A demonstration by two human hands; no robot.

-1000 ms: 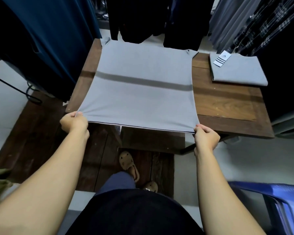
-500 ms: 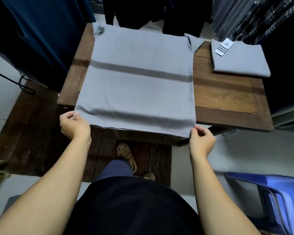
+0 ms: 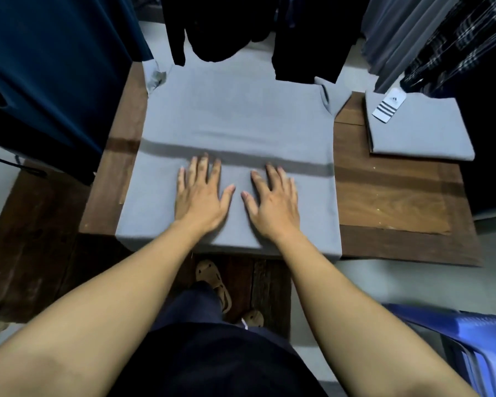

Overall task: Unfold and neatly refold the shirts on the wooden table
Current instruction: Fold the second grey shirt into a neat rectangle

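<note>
**Both palms flat on the spread grey shirt**

Hard to see the far end of the grey shirt [image 3: 235, 118]: covered there by dark hanging garments [image 3: 304, 35]. Hidden by the same clothes, the back edge of the wooden table [image 3: 390, 202]. Only partly visible at the far corners, the two sleeves, the left one crumpled. Blurred, the near hem, reaching the table's front edge.

Pressing down side by side on the near half of the shirt: left hand [image 3: 199, 199] and right hand [image 3: 272, 200], palms down, fingers straight and spread, thumbs pointing toward each other without touching. Nothing pinched or gripped, flat contact only. Both forearms stretched forward from the bottom of the view.

Spread flat over the left and middle of the table, that shirt, a dark shadow band across it at the fingertips. On the far right corner, apart from it, a folded shirt [image 3: 424, 130], also grey, with a striped tag [image 3: 388, 106] on its far left corner. To the left, a deep blue hanging cloth [image 3: 55, 67]. Below the table edge, tan sandals [image 3: 212, 279]. At lower right, a blue plastic chair [image 3: 476, 339], cut off by the frame.
</note>
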